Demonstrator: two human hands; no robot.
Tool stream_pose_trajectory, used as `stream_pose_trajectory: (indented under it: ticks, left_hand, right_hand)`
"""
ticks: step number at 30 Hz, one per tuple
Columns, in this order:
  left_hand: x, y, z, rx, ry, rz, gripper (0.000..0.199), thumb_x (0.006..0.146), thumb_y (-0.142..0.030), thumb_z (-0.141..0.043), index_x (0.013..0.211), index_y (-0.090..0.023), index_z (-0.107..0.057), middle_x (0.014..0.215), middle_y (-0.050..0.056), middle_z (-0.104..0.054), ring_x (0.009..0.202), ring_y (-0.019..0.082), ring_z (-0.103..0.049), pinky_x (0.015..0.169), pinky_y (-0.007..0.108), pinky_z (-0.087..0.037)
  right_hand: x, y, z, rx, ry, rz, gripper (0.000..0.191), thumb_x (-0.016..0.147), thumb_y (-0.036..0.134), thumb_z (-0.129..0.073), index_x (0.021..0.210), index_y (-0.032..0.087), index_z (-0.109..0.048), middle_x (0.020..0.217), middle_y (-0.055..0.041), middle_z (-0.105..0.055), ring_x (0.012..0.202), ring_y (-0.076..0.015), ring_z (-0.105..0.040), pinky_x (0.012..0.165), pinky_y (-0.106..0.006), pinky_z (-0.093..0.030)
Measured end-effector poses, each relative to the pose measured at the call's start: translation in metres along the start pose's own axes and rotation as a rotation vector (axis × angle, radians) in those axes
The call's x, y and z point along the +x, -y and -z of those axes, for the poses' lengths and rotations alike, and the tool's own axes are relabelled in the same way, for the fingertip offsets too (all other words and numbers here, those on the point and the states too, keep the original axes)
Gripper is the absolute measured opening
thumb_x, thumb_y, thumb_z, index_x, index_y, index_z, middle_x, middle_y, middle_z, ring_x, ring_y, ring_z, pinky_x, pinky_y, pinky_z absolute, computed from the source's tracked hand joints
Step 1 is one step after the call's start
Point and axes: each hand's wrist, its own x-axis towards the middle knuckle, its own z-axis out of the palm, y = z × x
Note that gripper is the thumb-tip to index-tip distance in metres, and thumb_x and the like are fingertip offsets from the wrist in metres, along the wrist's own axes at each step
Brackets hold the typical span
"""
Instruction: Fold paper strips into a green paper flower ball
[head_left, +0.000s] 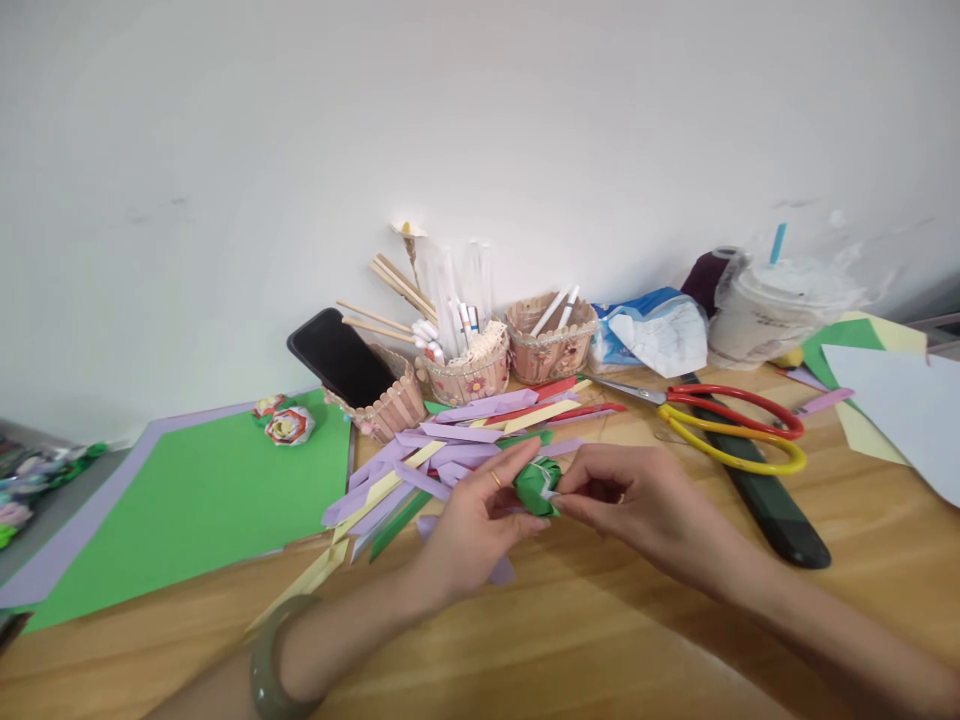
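Between my hands is a small green folded-paper ball (534, 486) with a thin white strip on it. My left hand (480, 515) grips it from the left, thumb below and fingers above. From the other side, the thumb and forefinger of my right hand (637, 490) pinch the ball's right edge, where the white bit shows. Just behind lies a heap of folded paper strips (457, 440) in purple, yellow, green and red. Two finished paper roses (289, 425) rest on a green sheet (247, 510) at the left.
Scissors (731, 430) with red and yellow handles lie over a black-handled knife (780, 515) at the right. Along the wall stand a phone (341, 355) in a stick holder, decorated baskets (551, 350) with pens, a tissue pack (649, 330) and a lidded cup (776, 300).
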Motion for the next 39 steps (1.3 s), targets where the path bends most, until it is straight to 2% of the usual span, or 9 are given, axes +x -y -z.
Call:
stream_pose_trajectory:
  ticks: [4,6,12,18,23,28,33,39]
  left_hand:
    - [0.001,-0.003,0.0,-0.006,-0.015,0.031,0.063,0.063,-0.005,-0.066,0.121,-0.027,-0.053,0.138,0.004,-0.043,0.124,0.027,-0.041,0.098,0.038,-0.041]
    - [0.002,-0.003,0.0,-0.008,-0.018,0.052,0.064,0.063,-0.006,-0.065,0.122,-0.026,-0.052,0.138,0.005,-0.043,0.121,0.028,-0.045,0.096,0.04,-0.042]
    - [0.002,0.002,0.002,0.067,-0.011,-0.065,0.063,0.064,-0.006,-0.066,0.12,-0.03,-0.053,0.138,0.003,-0.044,0.129,0.027,-0.035,0.103,0.042,-0.036]
    - [0.0,0.007,0.004,0.209,0.01,-0.142,0.061,0.069,-0.012,-0.065,0.124,-0.033,-0.048,0.14,0.002,-0.041,0.131,0.026,-0.031,0.106,0.046,-0.03]
    - [-0.001,0.007,0.005,0.23,0.018,-0.145,0.06,0.071,-0.014,-0.065,0.125,-0.033,-0.046,0.14,0.002,-0.04,0.131,0.024,-0.031,0.107,0.044,-0.03]
    - [-0.001,0.006,0.004,0.201,-0.036,-0.112,0.059,0.071,-0.011,-0.063,0.125,-0.031,-0.047,0.142,0.003,-0.037,0.131,0.024,-0.032,0.104,0.042,-0.035]
    - [-0.001,0.009,0.005,0.252,-0.023,-0.148,0.061,0.071,-0.011,-0.063,0.126,-0.031,-0.047,0.14,0.002,-0.04,0.131,0.022,-0.032,0.108,0.041,-0.029]
    - [0.0,0.009,0.006,0.268,-0.016,-0.158,0.061,0.071,-0.012,-0.063,0.126,-0.031,-0.046,0.141,0.002,-0.04,0.131,0.02,-0.032,0.108,0.038,-0.03]
  right_hand:
    - [0.001,0.002,0.004,-0.028,0.039,0.13,0.017,0.083,0.022,-0.054,0.072,0.015,-0.065,0.069,-0.0032,-0.062,0.062,-0.0117,-0.053,0.055,-0.021,-0.039]
    - [0.001,0.003,0.005,-0.036,0.068,0.149,0.018,0.084,0.021,-0.051,0.078,0.014,-0.066,0.075,-0.0053,-0.064,0.067,-0.0129,-0.055,0.058,-0.022,-0.041]
    - [0.001,-0.001,0.004,-0.039,0.045,0.081,0.015,0.081,0.02,-0.055,0.072,0.016,-0.066,0.064,-0.0007,-0.062,0.055,-0.0102,-0.05,0.049,-0.021,-0.037]
    - [0.0,-0.002,0.001,0.004,0.019,0.004,0.013,0.077,0.02,-0.06,0.065,0.015,-0.063,0.061,0.0008,-0.059,0.055,-0.01,-0.051,0.05,-0.021,-0.038]
    - [0.0,-0.002,0.001,-0.005,0.003,0.035,0.013,0.077,0.021,-0.061,0.065,0.015,-0.063,0.062,0.0003,-0.06,0.055,-0.0101,-0.051,0.05,-0.021,-0.038]
    - [0.001,0.0,0.006,-0.024,0.09,0.141,0.018,0.085,0.024,-0.051,0.076,0.016,-0.064,0.072,-0.0023,-0.065,0.064,-0.0118,-0.054,0.058,-0.022,-0.04]
    - [0.003,0.001,0.008,-0.037,0.117,0.085,0.021,0.085,0.025,-0.051,0.068,0.016,-0.061,0.064,-0.0006,-0.061,0.058,-0.0113,-0.05,0.053,-0.022,-0.037]
    - [0.003,0.003,0.005,0.032,0.098,0.02,0.019,0.082,0.025,-0.054,0.07,0.016,-0.065,0.065,-0.001,-0.063,0.058,-0.0114,-0.051,0.051,-0.022,-0.037]
